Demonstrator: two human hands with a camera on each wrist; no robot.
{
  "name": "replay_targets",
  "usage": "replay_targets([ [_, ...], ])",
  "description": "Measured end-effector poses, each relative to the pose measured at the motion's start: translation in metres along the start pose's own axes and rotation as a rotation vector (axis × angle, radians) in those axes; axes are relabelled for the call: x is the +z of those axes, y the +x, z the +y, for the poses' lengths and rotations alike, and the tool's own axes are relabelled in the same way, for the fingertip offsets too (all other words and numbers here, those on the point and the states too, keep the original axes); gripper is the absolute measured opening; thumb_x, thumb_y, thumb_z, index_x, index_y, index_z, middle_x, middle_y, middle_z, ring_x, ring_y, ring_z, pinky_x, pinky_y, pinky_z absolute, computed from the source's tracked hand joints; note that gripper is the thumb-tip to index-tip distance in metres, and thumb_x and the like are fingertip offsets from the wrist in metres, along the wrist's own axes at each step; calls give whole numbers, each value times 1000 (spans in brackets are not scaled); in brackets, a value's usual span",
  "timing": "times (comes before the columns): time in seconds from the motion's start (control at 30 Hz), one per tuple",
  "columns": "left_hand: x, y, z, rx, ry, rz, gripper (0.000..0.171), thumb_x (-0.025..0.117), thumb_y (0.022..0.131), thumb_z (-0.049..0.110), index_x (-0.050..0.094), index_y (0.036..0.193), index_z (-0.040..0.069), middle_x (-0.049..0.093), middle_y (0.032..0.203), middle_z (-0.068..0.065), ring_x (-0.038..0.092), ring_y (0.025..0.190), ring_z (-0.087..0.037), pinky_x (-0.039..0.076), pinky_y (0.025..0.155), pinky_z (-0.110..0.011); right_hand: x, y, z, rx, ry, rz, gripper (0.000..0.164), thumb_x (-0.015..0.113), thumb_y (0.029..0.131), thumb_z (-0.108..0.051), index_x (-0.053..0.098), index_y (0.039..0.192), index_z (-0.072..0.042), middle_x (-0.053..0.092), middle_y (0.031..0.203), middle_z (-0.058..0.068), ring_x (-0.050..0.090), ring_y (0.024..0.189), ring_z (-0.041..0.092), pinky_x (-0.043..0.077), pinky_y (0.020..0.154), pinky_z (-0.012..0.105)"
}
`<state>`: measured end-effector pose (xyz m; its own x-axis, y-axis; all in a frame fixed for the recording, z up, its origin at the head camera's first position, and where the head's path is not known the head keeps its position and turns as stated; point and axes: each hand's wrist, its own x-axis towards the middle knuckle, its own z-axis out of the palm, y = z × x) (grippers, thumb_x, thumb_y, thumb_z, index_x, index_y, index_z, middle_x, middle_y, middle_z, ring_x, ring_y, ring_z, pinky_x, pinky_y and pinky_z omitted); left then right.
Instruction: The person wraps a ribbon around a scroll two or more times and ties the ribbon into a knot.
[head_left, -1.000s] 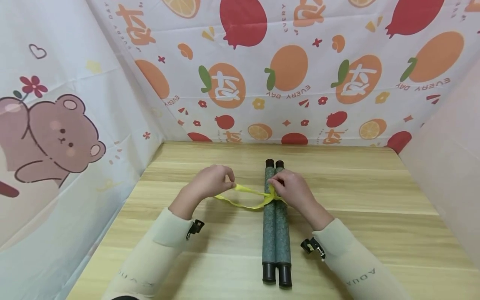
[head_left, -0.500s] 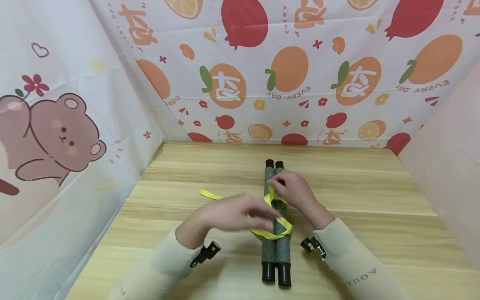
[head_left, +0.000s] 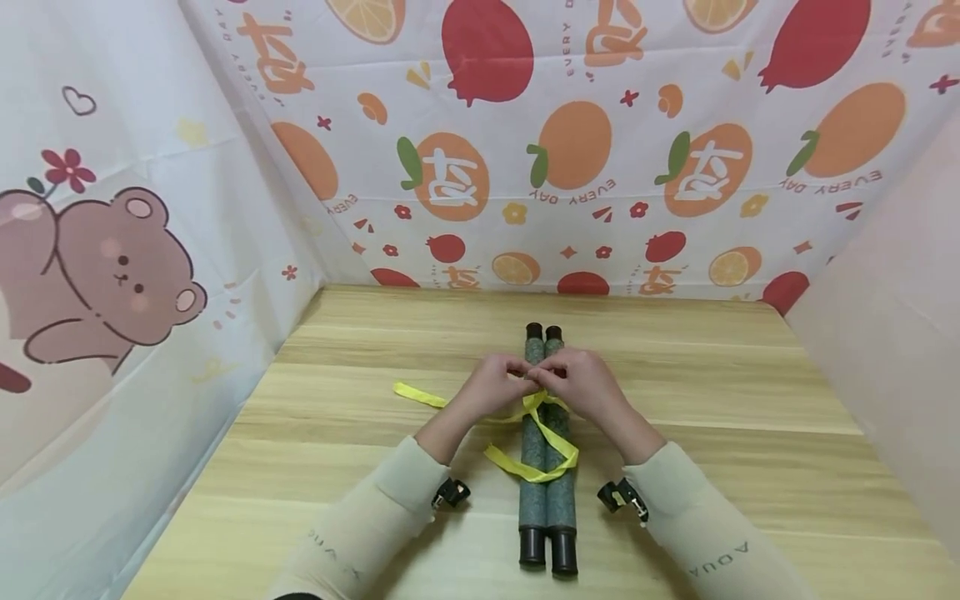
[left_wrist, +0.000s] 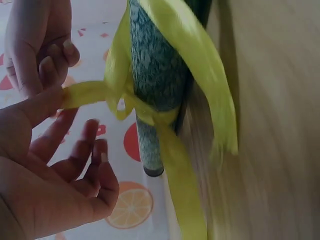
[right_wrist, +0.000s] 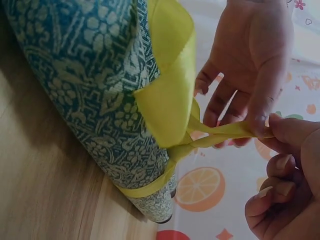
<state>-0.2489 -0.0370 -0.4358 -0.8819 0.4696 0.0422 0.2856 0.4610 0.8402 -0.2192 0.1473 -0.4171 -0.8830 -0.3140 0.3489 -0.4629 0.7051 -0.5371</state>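
Observation:
Two scroll rods covered in green patterned brocade [head_left: 533, 500], with dark end knobs [head_left: 564, 554], lie side by side on the table. A yellow ribbon [head_left: 558, 446] is wound round their middle, with a crossing or knot on top. My right hand [head_left: 588, 387] pinches a raised part of the ribbon between thumb and forefinger, above the rods. My left hand [head_left: 491, 387] meets it fingertip to fingertip and pinches the same raised ribbon [left_wrist: 82, 94], its other fingers loosely curled. One ribbon tail crosses the rods in a loose bend; another stretches left, partly behind the left hand.
The light wood table [head_left: 360, 342] carries the rods. A fruit-print cloth [head_left: 573, 217] hangs at the back, and a bear-print cloth [head_left: 112, 267] at the left. Small black clips [head_left: 450, 493] sit at both cuffs.
My left hand let go of the left ribbon tail, swept across the rods laying a ribbon length over them, then rose to the right hand's fingertips. The right hand stays nearly still.

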Motion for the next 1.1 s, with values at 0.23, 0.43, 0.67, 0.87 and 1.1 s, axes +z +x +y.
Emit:
replay_targets([
  [0.23, 3, 3, 4, -82, -110, 23, 15, 69, 93, 26, 78, 98, 15, 73, 95, 0, 64, 85, -14, 54, 71, -29, -3, -2, 5, -7, 66, 31, 18, 70, 93, -30, 78, 98, -15, 63, 72, -7, 51, 60, 8, 45, 54, 24],
  [0.43, 3, 1, 3, -60, -141, 29, 14, 70, 93, 27, 76, 94, 15, 72, 91, 1, 63, 84, -14, 53, 70, -28, -5, -16, 15, 113, 124, -48, 27, 69, 90, -45, 65, 88, -18, 49, 61, -3, 43, 53, 12, 38, 50, 26],
  [0.67, 3, -4, -1, -19, -178, 38, 11, 72, 91, 21, 73, 93, 10, 69, 86, -3, 61, 76, -14, 52, 64, -26, 0, -40, 17, 142, -22, -429, 29, 74, 84, -49, 62, 74, -25, 57, 64, -12, 49, 56, 5, 42, 53, 25],
  [0.87, 5, -8, -3, -20, -175, -34, 11, 71, 92, 22, 71, 94, 11, 69, 92, -2, 64, 88, -13, 54, 75, -29, -1, -44, 14, 102, 13, -431, 17, 70, 85, -17, 61, 71, -20, 53, 61, -11, 46, 55, 5, 40, 54, 23],
  [1.1, 6, -12, -6, -31, -195, -62, 12, 71, 92, 23, 70, 92, 11, 70, 93, -2, 65, 90, -15, 54, 76, -30, 4, -48, 10, 149, -76, -483, 34, 75, 83, -44, 55, 68, -22, 52, 60, -11, 47, 54, 6, 39, 50, 24],
])
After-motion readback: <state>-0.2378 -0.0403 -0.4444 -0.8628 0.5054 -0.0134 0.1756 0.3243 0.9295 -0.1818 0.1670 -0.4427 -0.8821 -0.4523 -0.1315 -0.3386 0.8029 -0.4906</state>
